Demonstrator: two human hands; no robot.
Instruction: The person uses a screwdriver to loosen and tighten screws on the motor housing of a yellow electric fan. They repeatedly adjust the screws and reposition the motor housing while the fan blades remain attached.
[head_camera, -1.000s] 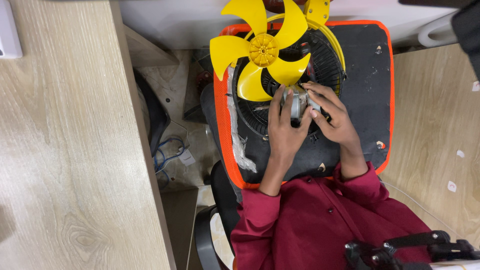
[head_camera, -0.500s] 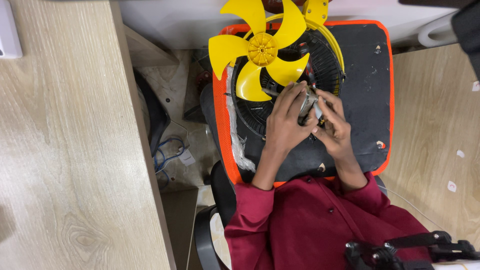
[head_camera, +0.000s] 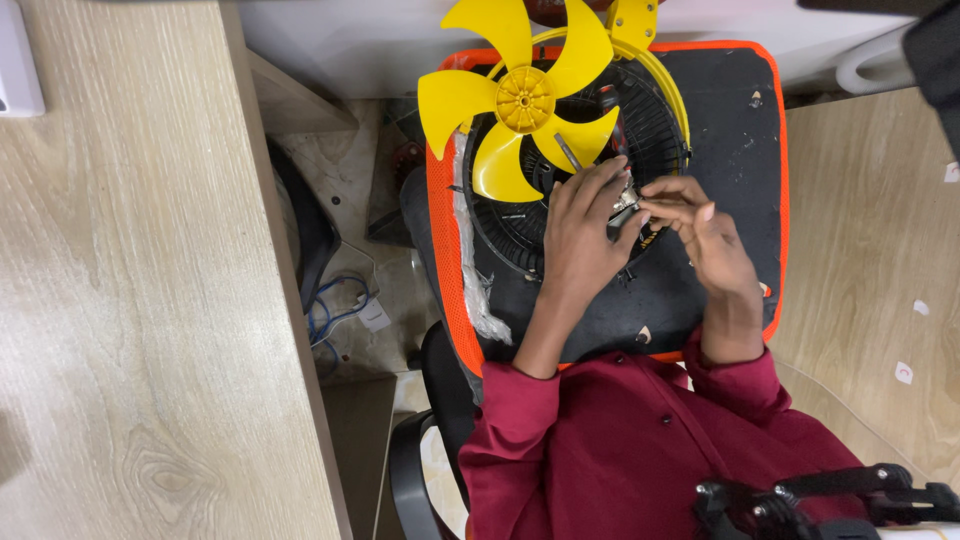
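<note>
The left hand (head_camera: 580, 225) and right hand (head_camera: 705, 235) meet over the black fan grille (head_camera: 510, 235), fingers closed on a small metal part (head_camera: 626, 203) between them. The grille lies on an orange-edged black mat (head_camera: 740, 130). The yellow blade (head_camera: 520, 100) rests on the grille's upper left edge, just beside the hands.

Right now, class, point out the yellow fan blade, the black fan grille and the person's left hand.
Fan blade (head_camera: 524, 99), head view, on its round hub.
Fan grille (head_camera: 655, 130), head view, on the wire ribs right of the blade.
Left hand (head_camera: 580, 225), head view, on the back of the hand.
</note>
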